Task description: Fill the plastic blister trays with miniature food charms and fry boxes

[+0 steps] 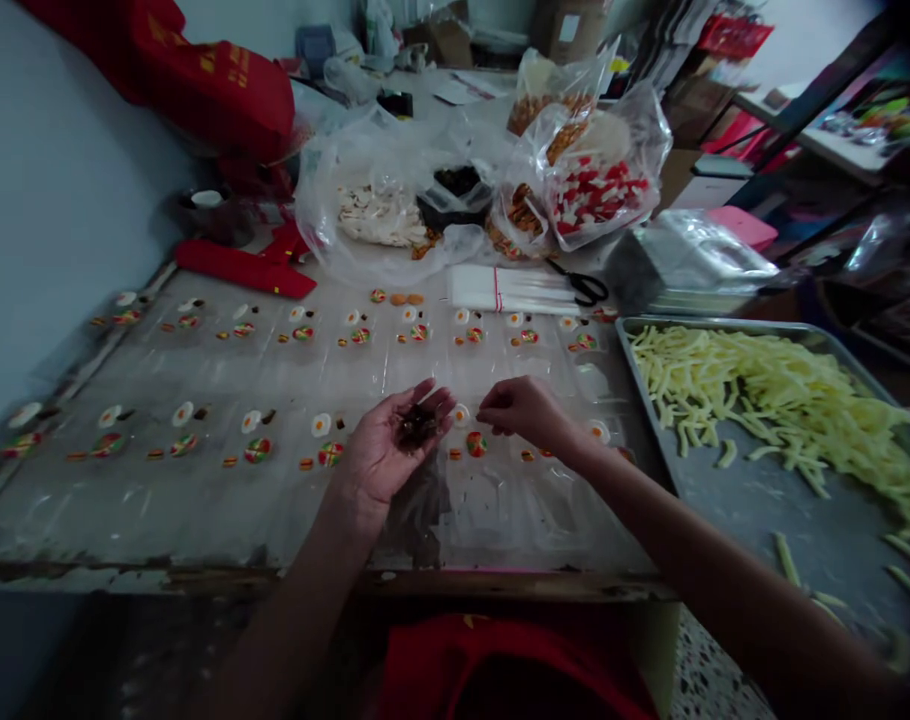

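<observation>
My left hand [376, 450] is turned palm up and cupped around a small heap of dark brown pieces [417, 426]. To its right, my right hand [530, 410] hovers over the front row of clear plastic trays [485, 505], thumb and fingertips pinched together. What the pinch holds, if anything, is hidden. Between the hands lie a small fried-egg shape [461, 415] and a round red-green-yellow piece [476, 444]. Trays to the left hold the same egg and round pieces, a small burger-like piece [306, 464] and a dark brown piece [340, 423].
A metal tray [725, 510] of pale yellow fry-shaped pieces [770, 380] stands at the right. Behind the trays are black-handled scissors [590, 289], banded clear sleeves [474, 288], a bag of red and white pieces [601, 195] and a red cloth roll [245, 270].
</observation>
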Demonstrator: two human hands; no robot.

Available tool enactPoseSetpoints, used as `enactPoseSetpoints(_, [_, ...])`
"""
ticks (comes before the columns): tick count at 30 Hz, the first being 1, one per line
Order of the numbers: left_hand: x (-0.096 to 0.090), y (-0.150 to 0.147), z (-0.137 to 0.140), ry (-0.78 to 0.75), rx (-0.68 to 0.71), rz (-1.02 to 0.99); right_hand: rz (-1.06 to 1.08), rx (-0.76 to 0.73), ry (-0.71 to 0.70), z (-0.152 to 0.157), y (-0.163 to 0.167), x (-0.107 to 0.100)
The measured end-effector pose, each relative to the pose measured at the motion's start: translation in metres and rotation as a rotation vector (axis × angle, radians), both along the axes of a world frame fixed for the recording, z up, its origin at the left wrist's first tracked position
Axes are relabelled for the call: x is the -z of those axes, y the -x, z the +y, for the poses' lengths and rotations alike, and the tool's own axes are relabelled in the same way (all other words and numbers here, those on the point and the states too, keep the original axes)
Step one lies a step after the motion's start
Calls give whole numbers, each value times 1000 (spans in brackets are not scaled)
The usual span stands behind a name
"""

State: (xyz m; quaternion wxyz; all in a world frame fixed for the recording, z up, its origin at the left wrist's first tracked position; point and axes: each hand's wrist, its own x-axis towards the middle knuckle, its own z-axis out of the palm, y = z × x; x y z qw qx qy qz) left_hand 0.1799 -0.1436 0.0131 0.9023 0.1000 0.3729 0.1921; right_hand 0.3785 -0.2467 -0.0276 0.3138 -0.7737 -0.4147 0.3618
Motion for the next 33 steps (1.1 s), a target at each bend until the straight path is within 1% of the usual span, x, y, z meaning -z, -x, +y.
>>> enactPoseSetpoints(2, [-2,-8,-5,1,30,-51,-132,-43,-33,3,2,6])
enactPoseSetpoints(4, [-3,-12,-9,6,53,-86,-265,-72,-96,5,1,8])
enactPoseSetpoints(5, [-2,-12,-11,10,62,-94,-311,-73,-126,5,0,8])
enactPoseSetpoints(7, [0,-9,-12,10,75,-98,-339,-49,-179,2,-3,7])
enactPoseSetpoints(9, [2,-5,-14,1,83,-94,-316,6,-246,-2,-5,0])
enactPoseSetpoints(11, [2,-3,-16,-6,96,-88,-296,43,-322,-7,-4,-12])
enactPoseSetpoints(12, [2,-4,-17,-5,111,-88,-290,27,-356,-8,-2,-20])
enactPoseSetpoints(14, [0,-8,-20,0,153,-78,-312,-81,-391,-9,5,-35])
enactPoseSetpoints(16, [-2,-15,-24,8,210,-55,-384,-240,-350,-6,13,-49])
enactPoseSetpoints(18, [-3,-26,-27,10,257,-27,-449,-359,-242,-2,15,-58])
enactPoseSetpoints(20, [-4,-38,-30,7,286,-17,-462,-405,-155,2,8,-64])
enactPoseSetpoints(21, [-5,-43,-31,3,290,-19,-441,-401,-143,2,0,-65])
enactPoseSetpoints(24, [-7,-55,-32,-9,276,-39,-300,-301,-191,-10,-29,-63])
enactPoseSetpoints(27, [-3,-58,-32,-26,250,-39,-226,-178,-268,-35,-55,-53])
enactPoseSetpoints(29, [0,-59,-32,-29,245,-23,-270,-208,-296,-52,-63,-45])
enactPoseSetpoints(31, [2,-61,-33,-19,256,-14,-381,-318,-297,-65,-64,-37])
enactPoseSetpoints(33, [1,-65,-33,-11,264,-18,-539,-414,-295,-71,-65,-31])
